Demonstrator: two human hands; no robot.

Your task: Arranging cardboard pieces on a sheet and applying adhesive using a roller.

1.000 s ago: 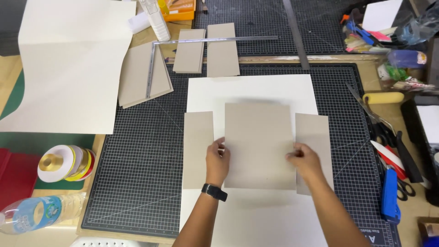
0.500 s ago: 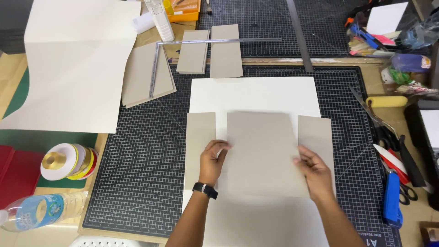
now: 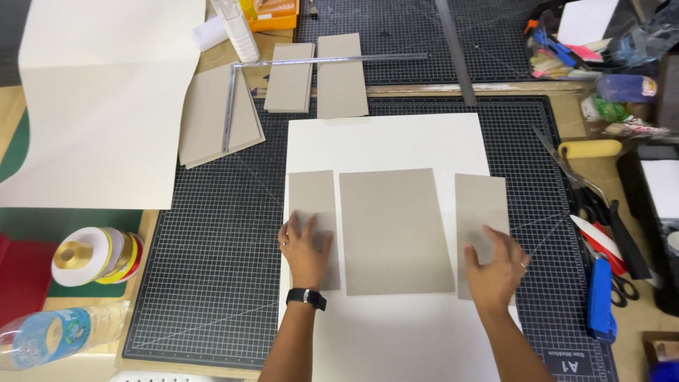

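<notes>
Both hands lie flat and open: left hand point(image 3: 305, 247) on the narrow left board point(image 3: 313, 212), right hand point(image 3: 495, 265) on the right board point(image 3: 481, 226) (centre frame, on white paper point(image 3: 389, 138)). I'd keep gaps beside the wide middle board point(image 3: 395, 230) even.

hands point(image 3: 399, 258) flat on outer grey boards point(image 3: 313, 205)

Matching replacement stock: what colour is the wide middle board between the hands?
Plain grey-brown, unpatterned middle board; the head view shows it best.

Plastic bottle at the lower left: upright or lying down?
Lying down: the plastic bottle rests on its side along the table edge, its length running sideways.
</notes>
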